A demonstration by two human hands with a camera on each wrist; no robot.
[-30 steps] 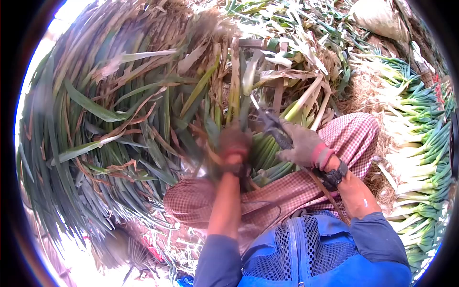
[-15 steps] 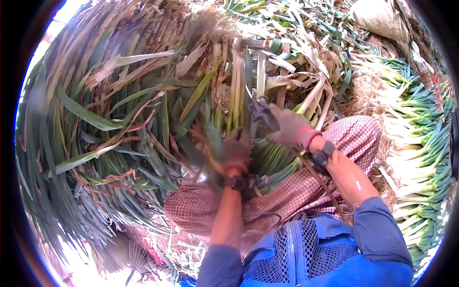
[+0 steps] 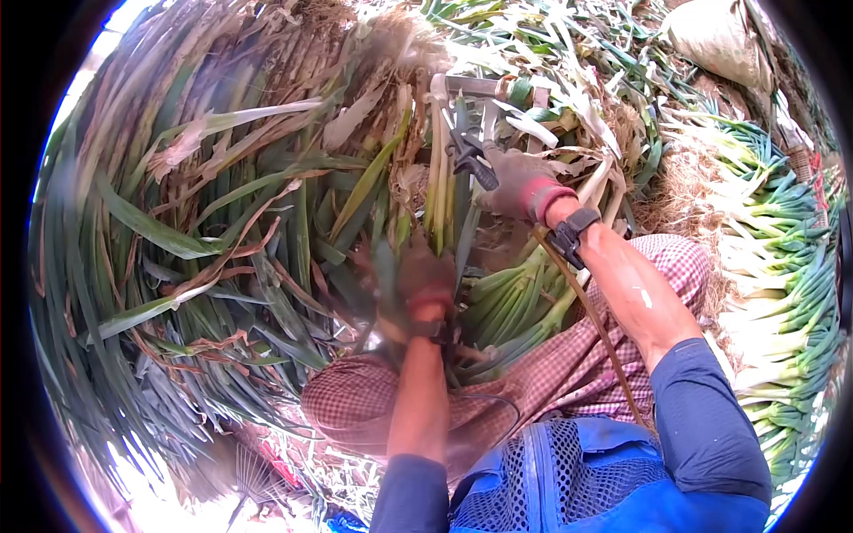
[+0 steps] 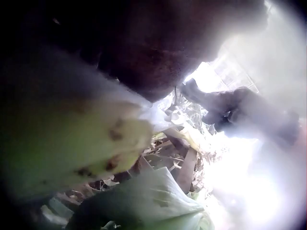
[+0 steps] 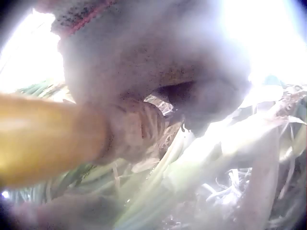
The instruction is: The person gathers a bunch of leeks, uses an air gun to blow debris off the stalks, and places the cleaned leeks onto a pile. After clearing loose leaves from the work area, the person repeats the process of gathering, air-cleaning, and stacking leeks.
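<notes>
My gloved left hand (image 3: 426,274) grips a few green onions (image 3: 438,209), their pale ends pointing away from me. In the left wrist view a thick pale-green stalk (image 4: 110,139) with brown spots lies close to the lens. Beyond and to the right, my gloved right hand (image 3: 520,185) holds a black air gun (image 3: 471,160), its tip beside the upper part of the stalks. A yellow-brown hose (image 3: 597,324) runs from it down toward my waist; the right wrist view shows this hose (image 5: 53,139) close up. Glare and blur hide much of both wrist views.
A big heap of untrimmed green onions (image 3: 178,222) fills the left. Cleaned green onions (image 3: 773,293) lie in a long row at the right. More stalks (image 3: 506,306) lie by my lap. Stripped leaves (image 3: 569,71) litter the far side, near a wooden frame (image 3: 475,86) and a sack (image 3: 718,37).
My right hand has moved away from me and to the left with the air gun, up along the stalks. My left hand stays near the same spot, still gripping the green onions.
</notes>
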